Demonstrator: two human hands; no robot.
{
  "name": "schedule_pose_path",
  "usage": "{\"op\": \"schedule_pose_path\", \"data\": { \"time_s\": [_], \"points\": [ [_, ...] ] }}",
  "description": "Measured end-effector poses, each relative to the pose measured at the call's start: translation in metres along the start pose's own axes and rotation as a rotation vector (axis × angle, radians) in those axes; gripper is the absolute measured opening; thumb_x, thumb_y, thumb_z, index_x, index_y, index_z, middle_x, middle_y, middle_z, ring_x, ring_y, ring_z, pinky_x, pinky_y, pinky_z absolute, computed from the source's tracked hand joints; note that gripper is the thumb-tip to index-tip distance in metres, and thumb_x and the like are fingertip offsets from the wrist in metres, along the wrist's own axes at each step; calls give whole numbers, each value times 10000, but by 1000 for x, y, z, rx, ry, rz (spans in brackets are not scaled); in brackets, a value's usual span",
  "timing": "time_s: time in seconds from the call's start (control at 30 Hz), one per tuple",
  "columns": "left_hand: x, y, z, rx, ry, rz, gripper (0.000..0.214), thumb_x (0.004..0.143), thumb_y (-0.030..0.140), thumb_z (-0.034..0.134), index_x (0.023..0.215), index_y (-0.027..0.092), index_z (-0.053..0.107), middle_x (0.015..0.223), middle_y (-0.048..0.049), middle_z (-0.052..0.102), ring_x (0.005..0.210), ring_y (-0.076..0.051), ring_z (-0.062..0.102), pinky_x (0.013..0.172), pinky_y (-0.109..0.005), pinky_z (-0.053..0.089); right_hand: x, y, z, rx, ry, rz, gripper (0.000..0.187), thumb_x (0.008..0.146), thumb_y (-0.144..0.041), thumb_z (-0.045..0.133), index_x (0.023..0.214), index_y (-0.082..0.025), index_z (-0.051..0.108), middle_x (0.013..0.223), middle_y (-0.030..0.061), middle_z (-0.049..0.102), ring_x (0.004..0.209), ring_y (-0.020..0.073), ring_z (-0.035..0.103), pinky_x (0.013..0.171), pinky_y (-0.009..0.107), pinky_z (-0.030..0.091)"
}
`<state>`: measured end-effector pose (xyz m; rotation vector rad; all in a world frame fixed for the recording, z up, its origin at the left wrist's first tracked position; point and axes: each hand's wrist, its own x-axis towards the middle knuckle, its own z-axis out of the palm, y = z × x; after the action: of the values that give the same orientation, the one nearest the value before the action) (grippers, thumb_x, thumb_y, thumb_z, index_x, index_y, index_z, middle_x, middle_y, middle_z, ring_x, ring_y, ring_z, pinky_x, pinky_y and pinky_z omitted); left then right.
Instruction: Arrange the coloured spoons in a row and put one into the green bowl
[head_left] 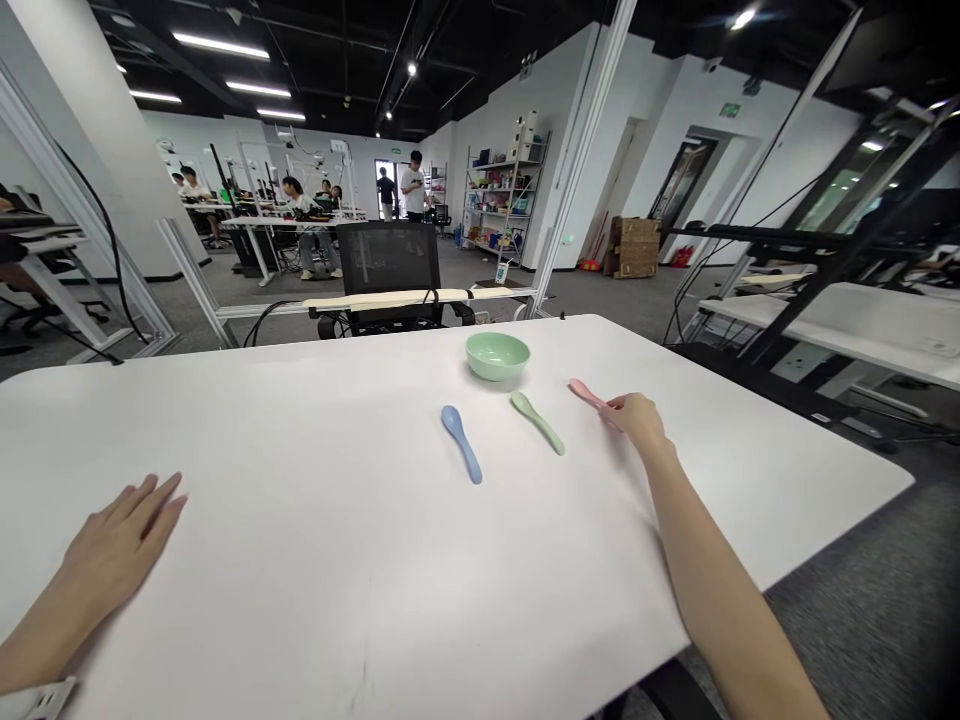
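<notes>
A pink spoon [585,391] lies at the right of the group, its bowl end pointing to the far left. My right hand [634,416] is closed on its handle, hiding the handle's end. To its left a light green spoon [537,422] rests on the table, and further left a blue spoon [462,444]. Behind them stands a green bowl [497,358], upright; its inside shows no contents from here. Well away from these, my left hand [124,540] lies flat on the table at the left, fingers stretched out, touching only the tabletop.
The white table [300,480] fills the foreground. A black mesh chair [388,262] stands beyond its far edge, behind a pale wooden bar [390,298]. Metal frame posts rise at both sides. Several people, desks and a loaded shelf [504,195] are further back.
</notes>
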<state>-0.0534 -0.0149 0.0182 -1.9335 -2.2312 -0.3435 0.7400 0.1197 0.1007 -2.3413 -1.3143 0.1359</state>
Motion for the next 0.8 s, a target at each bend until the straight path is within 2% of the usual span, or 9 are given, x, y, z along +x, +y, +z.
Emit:
{"op": "schedule_pose_path", "data": {
  "time_s": [0.1,0.23,0.33,0.4,0.5,0.57,0.63,0.7,0.8],
  "points": [
    [0,4,-3,-12,-41,-68,901,986,587,135,1567,42,555,1655,-271,545,1557,-459,484,1185,-604,469,-1,-1,-1,-12,-14,15,135,819,-313,789,729,-218,755,692,92,730,653,231,701,632,317,487],
    [-1,9,-9,-17,-67,-68,963,976,608,77,1560,9,551,1667,-282,524,1581,-470,448,1215,-599,437,0,-2,1,-22,-28,31,112,829,-303,761,757,-217,773,743,106,761,702,247,727,660,325,505],
    [-2,10,-9,-19,-59,-80,946,971,612,97,1566,34,551,1668,-260,534,1577,-451,460,1217,-587,441,1,1,3,-35,-20,21,165,832,-371,761,838,-210,799,780,119,773,780,267,744,700,329,528],
    [-2,10,-9,-29,-48,-83,921,971,607,137,1552,37,567,1661,-266,539,1575,-453,463,1209,-592,449,2,1,2,-64,23,-4,259,845,-426,744,936,-194,813,873,138,789,895,296,749,787,354,549],
    [-2,12,-10,-61,-40,-88,885,983,594,167,1554,48,568,1661,-268,540,1573,-454,464,1206,-603,449,-2,-9,-5,-65,107,-115,410,899,-519,681,1043,-154,801,1054,189,775,1027,332,719,925,422,542],
    [-2,14,-12,-82,-47,-97,880,991,592,169,1566,48,555,1667,-272,531,1568,-467,466,1211,-621,438,-11,-24,-12,25,96,-266,456,937,-574,634,1046,-156,782,1100,198,751,1001,313,698,935,428,530],
    [-2,15,-14,-93,-53,-105,871,990,588,191,1569,46,553,1670,-283,522,1564,-481,467,1210,-644,431,-27,-45,-16,168,12,-445,456,960,-615,601,1026,-190,752,1053,165,741,912,272,669,886,405,524],
    [-3,14,-14,-95,-52,-113,840,987,574,227,1572,70,557,1671,-273,526,1563,-471,472,1205,-650,439,-50,-70,-14,303,-124,-593,431,964,-639,589,1004,-226,706,944,111,728,819,237,624,813,381,510],
    [-3,9,-10,-71,-37,-101,800,990,548,255,1579,97,553,1662,-250,548,1564,-448,480,1201,-628,457,-90,-102,1,422,-407,-747,395,946,-644,609,982,-251,624,806,28,671,757,207,578,737,351,477]
  ]
}}
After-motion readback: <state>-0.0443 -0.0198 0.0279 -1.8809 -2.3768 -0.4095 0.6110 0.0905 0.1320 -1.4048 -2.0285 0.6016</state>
